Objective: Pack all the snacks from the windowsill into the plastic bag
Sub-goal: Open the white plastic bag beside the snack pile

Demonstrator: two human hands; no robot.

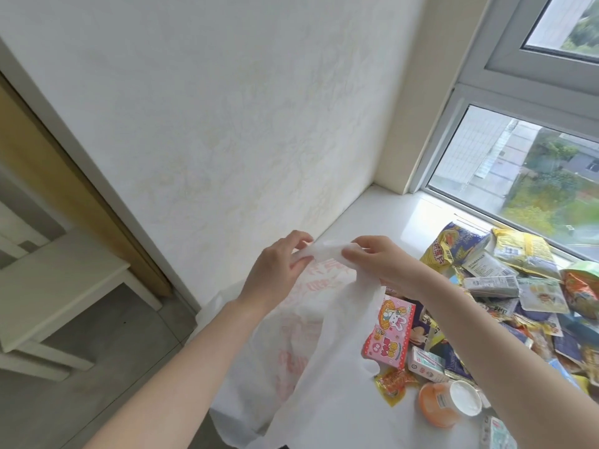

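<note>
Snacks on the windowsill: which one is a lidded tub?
The orange plastic tub with a white lid, lying on its side at the pile's near edge; its round body sets it apart from the small white carton beside it.

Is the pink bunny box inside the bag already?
No, the pink bunny box lies on the windowsill beside the plastic bag, which both hands hold by its top.

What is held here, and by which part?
The white plastic bag, pinched at its top edge by both the left hand and right hand.
</note>
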